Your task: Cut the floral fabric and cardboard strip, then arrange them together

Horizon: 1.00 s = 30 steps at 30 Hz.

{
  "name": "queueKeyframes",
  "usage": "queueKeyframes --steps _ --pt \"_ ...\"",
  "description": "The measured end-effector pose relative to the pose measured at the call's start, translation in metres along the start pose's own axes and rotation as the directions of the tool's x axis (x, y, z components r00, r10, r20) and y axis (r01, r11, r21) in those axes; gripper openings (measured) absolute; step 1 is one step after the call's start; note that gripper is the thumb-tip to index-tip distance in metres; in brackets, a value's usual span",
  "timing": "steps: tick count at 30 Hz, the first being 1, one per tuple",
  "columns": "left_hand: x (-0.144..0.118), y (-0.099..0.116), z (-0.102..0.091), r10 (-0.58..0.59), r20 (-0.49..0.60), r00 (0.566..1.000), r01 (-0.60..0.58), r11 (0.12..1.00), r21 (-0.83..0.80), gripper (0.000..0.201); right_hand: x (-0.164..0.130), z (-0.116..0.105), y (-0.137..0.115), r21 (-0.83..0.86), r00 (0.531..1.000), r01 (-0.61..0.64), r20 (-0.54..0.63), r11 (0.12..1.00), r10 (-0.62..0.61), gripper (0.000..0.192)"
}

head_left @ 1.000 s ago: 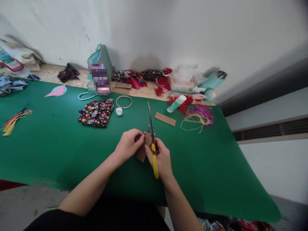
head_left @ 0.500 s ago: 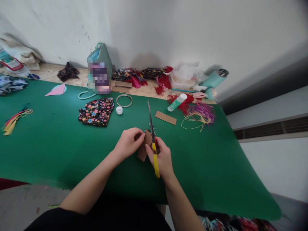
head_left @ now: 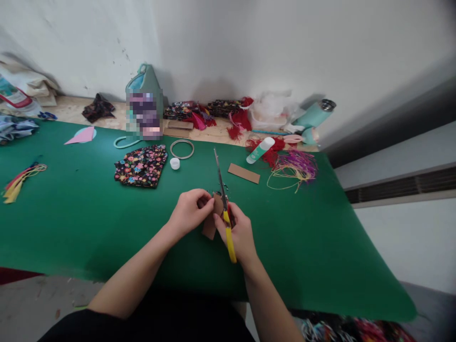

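Between both hands is a narrow strip of brown cardboard (head_left: 209, 228), tilted, with small dark scraps by its upper end. My left hand (head_left: 190, 211) is closed on the strip's upper left edge in a pinch. Yellow-handled scissors (head_left: 229, 237) lie in my right hand (head_left: 242, 232), their blades pointing away from me. The right thumb also rests against the strip. Past the blades, another cardboard strip (head_left: 244, 173) lies flat on the green table (head_left: 142, 242). Whether the blades touch the cardboard I cannot tell.
A floral fabric piece (head_left: 140, 166), a white cap (head_left: 175, 164) and a ring (head_left: 182, 149) lie left of the scissors. To the right are a glue stick (head_left: 261, 150) and purple-yellow threads (head_left: 295, 168). Along the wall stand a teal bag (head_left: 153, 83) and a teal bottle (head_left: 317, 114).
The scissor tips have swung slightly left. Both hands keep their hold on the cardboard and scissors. The whole view has shifted a little.
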<state>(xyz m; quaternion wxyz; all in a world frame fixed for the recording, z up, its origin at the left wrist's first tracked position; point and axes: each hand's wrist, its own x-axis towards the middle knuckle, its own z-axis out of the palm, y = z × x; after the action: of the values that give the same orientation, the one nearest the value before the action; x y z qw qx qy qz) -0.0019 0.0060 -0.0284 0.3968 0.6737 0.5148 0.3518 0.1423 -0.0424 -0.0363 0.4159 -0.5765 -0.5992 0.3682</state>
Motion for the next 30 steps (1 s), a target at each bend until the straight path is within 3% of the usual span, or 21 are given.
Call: queueKeyframes --steps 7,12,22,30 --pt "0.0007 -0.0016 -0.0004 -0.004 0.028 1.0 0.002 0.997 0.072 0.015 0.001 -0.0027 -0.0014 -0.006 0.999 -0.04 0.034 0.999 0.04 0.019" --pt "-0.0013 -0.0001 0.0034 -0.085 -0.003 0.996 0.085 0.996 -0.029 0.016 0.0024 -0.0026 -0.0005 0.037 0.997 -0.063 0.056 0.997 0.061 0.022" --pt "-0.0009 0.0003 0.0021 -0.053 -0.011 0.999 0.054 0.997 0.057 0.017 0.0028 -0.0034 -0.0024 0.104 0.992 -0.09 0.098 0.99 0.08 0.019" --pt "-0.0021 0.0022 0.0044 -0.108 -0.02 0.994 0.106 0.989 -0.099 0.018 0.0055 -0.0051 -0.0033 0.136 0.997 -0.065 0.057 0.989 0.058 0.016"
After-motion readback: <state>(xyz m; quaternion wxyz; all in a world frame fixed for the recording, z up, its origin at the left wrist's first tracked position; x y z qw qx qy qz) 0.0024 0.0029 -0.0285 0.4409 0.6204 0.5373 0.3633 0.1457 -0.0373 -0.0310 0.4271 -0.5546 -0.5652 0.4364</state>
